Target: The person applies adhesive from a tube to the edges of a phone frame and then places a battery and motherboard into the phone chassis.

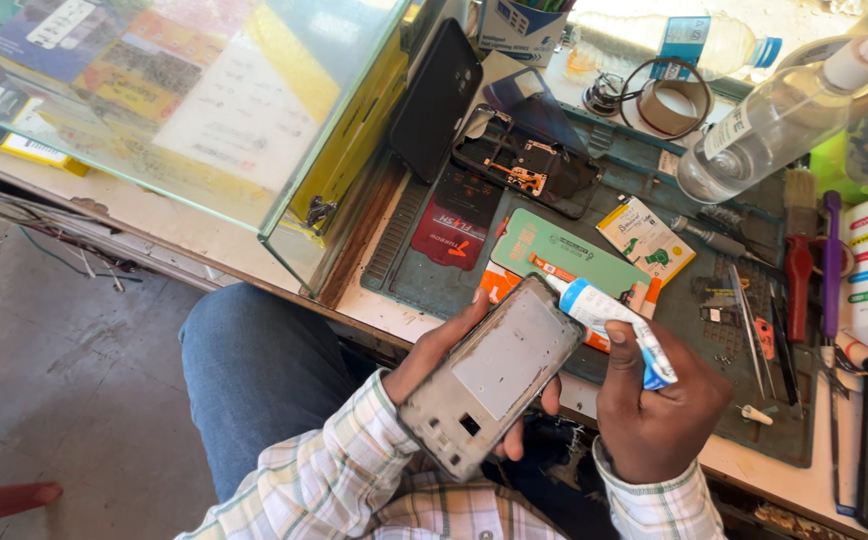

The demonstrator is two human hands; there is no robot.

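Observation:
My left hand (444, 345) cradles a grey phone frame (494, 372) from below, tilted, its inner side facing up. My right hand (659, 405) grips a white and blue glue tube (609, 322), whose nozzle touches the frame's upper right corner. Both hands hover over the front edge of a dark green work mat (644, 180). A green and orange packet (564, 255) lies on the mat just behind the frame.
A glass display case (184, 100) stands at the left. On the mat lie a black phone back (436, 95), a disassembled phone body (524, 160), a red battery (454, 220), a small packet (646, 238), tweezers (749, 320) and brushes (799, 250). A clear bottle (774, 125) and tape roll (672, 100) sit behind.

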